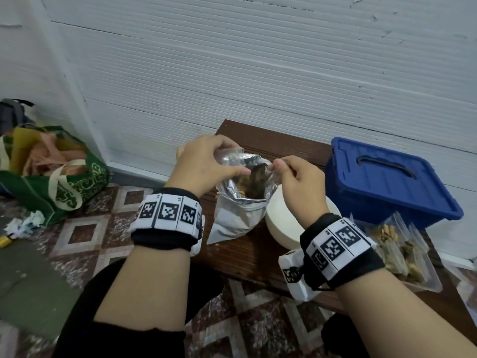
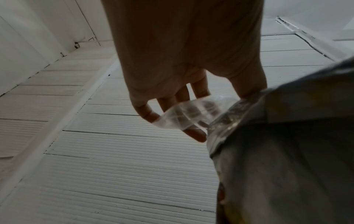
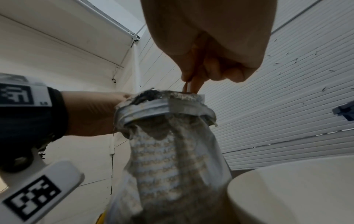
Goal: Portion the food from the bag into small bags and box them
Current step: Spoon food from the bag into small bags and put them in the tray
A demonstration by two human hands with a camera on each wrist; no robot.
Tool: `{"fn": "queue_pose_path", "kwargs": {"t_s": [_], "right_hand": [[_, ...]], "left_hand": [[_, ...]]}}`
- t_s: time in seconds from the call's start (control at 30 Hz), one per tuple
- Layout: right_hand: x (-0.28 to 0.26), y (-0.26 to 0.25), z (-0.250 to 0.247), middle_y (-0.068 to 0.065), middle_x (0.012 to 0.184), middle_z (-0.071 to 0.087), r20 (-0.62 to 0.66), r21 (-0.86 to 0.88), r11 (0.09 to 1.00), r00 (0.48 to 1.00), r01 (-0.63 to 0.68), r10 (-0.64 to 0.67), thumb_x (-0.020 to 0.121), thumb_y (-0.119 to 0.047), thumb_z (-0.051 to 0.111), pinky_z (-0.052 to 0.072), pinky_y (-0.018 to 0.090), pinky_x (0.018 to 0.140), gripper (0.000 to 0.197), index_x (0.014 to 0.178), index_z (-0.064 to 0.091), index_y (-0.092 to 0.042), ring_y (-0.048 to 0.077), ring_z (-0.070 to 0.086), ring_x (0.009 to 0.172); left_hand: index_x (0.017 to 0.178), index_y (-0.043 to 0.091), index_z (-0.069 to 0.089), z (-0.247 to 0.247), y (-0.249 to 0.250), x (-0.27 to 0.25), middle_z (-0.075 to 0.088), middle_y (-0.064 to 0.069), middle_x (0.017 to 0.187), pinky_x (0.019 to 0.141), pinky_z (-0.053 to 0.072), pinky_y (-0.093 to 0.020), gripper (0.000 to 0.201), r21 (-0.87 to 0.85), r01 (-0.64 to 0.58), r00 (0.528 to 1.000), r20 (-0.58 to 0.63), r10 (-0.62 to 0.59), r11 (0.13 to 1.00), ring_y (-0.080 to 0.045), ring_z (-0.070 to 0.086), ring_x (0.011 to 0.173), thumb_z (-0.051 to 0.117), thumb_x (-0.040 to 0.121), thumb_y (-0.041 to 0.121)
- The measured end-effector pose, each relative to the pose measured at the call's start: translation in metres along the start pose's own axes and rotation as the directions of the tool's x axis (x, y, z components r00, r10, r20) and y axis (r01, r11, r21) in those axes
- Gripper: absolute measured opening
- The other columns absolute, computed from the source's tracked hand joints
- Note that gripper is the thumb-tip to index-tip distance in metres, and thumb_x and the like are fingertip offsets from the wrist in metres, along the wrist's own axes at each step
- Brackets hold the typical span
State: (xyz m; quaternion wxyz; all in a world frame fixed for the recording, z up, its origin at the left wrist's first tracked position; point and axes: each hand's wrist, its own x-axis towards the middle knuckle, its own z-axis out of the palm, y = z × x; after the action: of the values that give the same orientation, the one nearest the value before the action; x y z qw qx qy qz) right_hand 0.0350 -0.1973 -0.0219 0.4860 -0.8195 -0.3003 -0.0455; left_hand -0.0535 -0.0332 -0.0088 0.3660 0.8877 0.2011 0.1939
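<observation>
Left hand (image 1: 204,161) and right hand (image 1: 296,177) each pinch an edge of a small clear bag (image 1: 232,157), held open over the silver foil bag (image 1: 240,210) standing on the wooden bench (image 1: 271,143).

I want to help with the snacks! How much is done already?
Some is done: filled small bags lie in a clear tray. Right now the left hand and right hand hold a clear bag open over the big silver bag. The blue box is shut, so boxing is left.
</observation>
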Motion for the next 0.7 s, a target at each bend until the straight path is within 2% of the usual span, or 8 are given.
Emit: {"fn": "queue_pose_path", "kwargs": {"t_s": [0.1,0.17,0.27,0.4,0.5,0.6,0.7], "right_hand": [[0.003,0.0,-0.001,-0.002,0.07,0.065,-0.063,0.097,0.989,0.991,-0.113,0.12,0.097,-0.017,0.051,0.039,0.01,0.062,0.026,0.078,0.069,-0.015,0.009,0.057,0.068],[0.005,0.001,-0.003,0.003,0.072,0.066,-0.096,0.141,0.974,0.977,-0.176,0.191,0.097,-0.018,0.049,0.042,0.016,0.063,0.028,0.077,0.068,-0.014,0.01,0.056,0.066],[0.009,0.004,-0.007,0.002,0.077,0.067,-0.159,0.194,0.945,0.943,-0.261,0.293,0.098,-0.02,0.048,0.043,0.021,0.065,0.031,0.073,0.066,-0.014,0.009,0.054,0.066],[0.017,0.008,-0.014,-0.008,0.073,0.065,-0.227,0.23,0.923,0.906,-0.307,0.358,0.098,-0.019,0.047,0.039,0.012,0.061,0.032,0.078,0.068,-0.006,-0.004,0.054,0.064],[0.022,0.011,-0.022,-0.012,0.07,0.061,-0.253,0.233,0.922,0.896,-0.309,0.365,0.098,-0.018,0.047,0.036,0.003,0.055,0.032,0.078,0.068,-0.005,-0.015,0.051,0.059],[0.026,0.011,-0.031,-0.013,0.07,0.062,-0.288,0.263,0.915,0.88,-0.306,0.377,0.098,-0.018,0.047,0.037,0.009,0.061,0.034,0.073,0.067,-0.008,-0.009,0.053,0.067],[0.031,0.009,-0.042,-0.013,0.07,0.061,-0.326,0.265,0.916,0.866,-0.301,0.379,0.099,-0.019,0.046,0.037,0.004,0.057,0.034,0.074,0.067,-0.009,-0.005,0.052,0.066]], "left_hand": [[0.082,0.051,0.053,-0.002,0.002,-0.001,0.057,0.027,0.093,0.099,0.043,-0.048,0.056,-0.006,-0.005,1.0,0.017,0.005,1.0,-0.007,0.056,0.1,0.055,0.037,0.083],[0.087,0.049,0.055,-0.002,0.003,-0.002,0.057,0.027,0.093,0.1,0.042,-0.048,0.06,-0.009,-0.011,1.0,0.022,0.011,1.0,-0.008,0.056,0.101,0.056,0.037,0.082],[0.099,0.046,0.058,-0.002,0.005,-0.003,0.057,0.026,0.095,0.099,0.042,-0.048,0.071,-0.002,-0.026,1.0,0.011,0.026,1.0,-0.008,0.057,0.1,0.057,0.039,0.082],[0.104,0.047,0.058,-0.007,0.004,-0.002,0.058,0.027,0.092,0.099,0.043,-0.048,0.074,-0.016,-0.059,0.998,-0.032,0.058,0.998,-0.003,0.058,0.096,0.058,0.04,0.085],[0.091,0.05,0.058,-0.013,0.004,-0.003,0.061,0.027,0.09,0.099,0.043,-0.047,0.066,-0.038,-0.056,0.998,-0.039,0.055,0.998,0.002,0.058,0.093,0.06,0.037,0.087],[0.083,0.048,0.058,-0.017,0.002,-0.003,0.063,0.025,0.088,0.099,0.043,-0.047,0.066,-0.001,-0.043,0.999,0.021,0.043,0.999,0.003,0.058,0.09,0.058,0.033,0.092],[0.083,0.047,0.058,-0.018,0.001,-0.002,0.063,0.024,0.088,0.099,0.042,-0.048,0.07,0.028,-0.036,0.997,0.073,0.034,0.999,0.001,0.058,0.091,0.058,0.03,0.093]]}}
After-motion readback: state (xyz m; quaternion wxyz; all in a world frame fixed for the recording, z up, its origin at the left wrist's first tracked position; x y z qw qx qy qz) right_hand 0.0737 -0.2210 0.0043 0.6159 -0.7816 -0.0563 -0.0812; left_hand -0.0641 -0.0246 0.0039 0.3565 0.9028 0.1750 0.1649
